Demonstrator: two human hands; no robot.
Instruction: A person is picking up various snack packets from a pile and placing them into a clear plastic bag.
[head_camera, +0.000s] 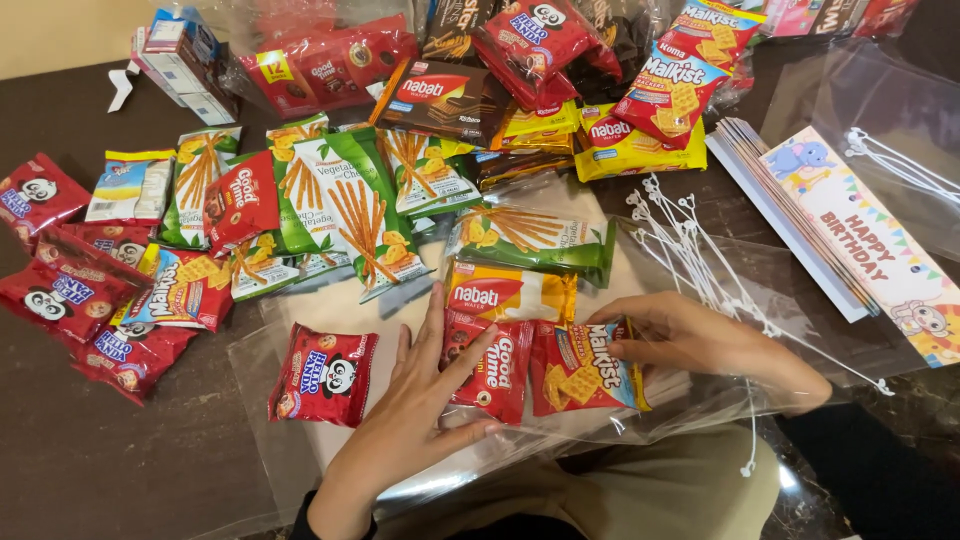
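A person's two bare hands work over a dark desk (110, 470) crowded with snack packets. The left hand (420, 400) lies flat and spread, its grip fully open and closed on nothing, with the fingertips pressing down on a red cookie packet (495, 370) that sits inside a clear plastic bag (600, 420). The right hand (690, 335) is tucked into the mouth of that bag, its fingers curled in a light pinch on the edge of a red cracker packet (580, 370), which lies just beside the cookie packet and touches it. Above the two, also on the bag, rests a yellow wafer packet (510, 295). A red packet with a panda picture (325, 375) lies just left of the left hand, on another sheet of clear plastic. Farther up the desk, green stick-biscuit packets (350, 210) overlap in a loose heap, and more red panda packets (70, 300) are piled at the left edge. To the right, a bundle of white plastic ties (690, 250) fans out near a stack of printed birthday cards (860, 240) with cartoon animals.
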